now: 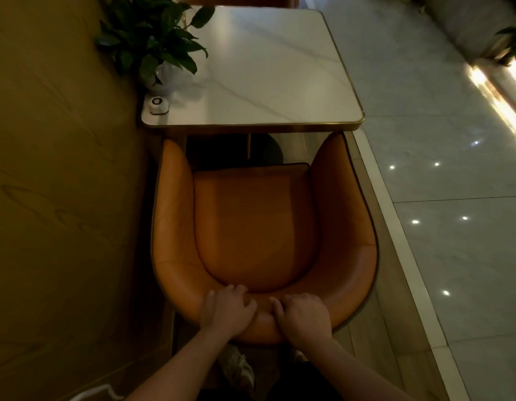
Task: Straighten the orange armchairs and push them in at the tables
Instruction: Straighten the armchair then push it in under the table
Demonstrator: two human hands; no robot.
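Along the left we see a wooden wall panel, then a potted plant and a small white call button on the marble-topped bench. Our left hand and right hand both curl over the back rim of the orange armchair. The armchair faces the bench squarely with its arm tips at the bench edge, and glossy floor tiles lie to the right.

armchair looks like smooth orange leather with dark piping and slight sheen, table top glossy white marble-look with brass-tone metal rim, wall matt wood grain, floor glossy polished tile.
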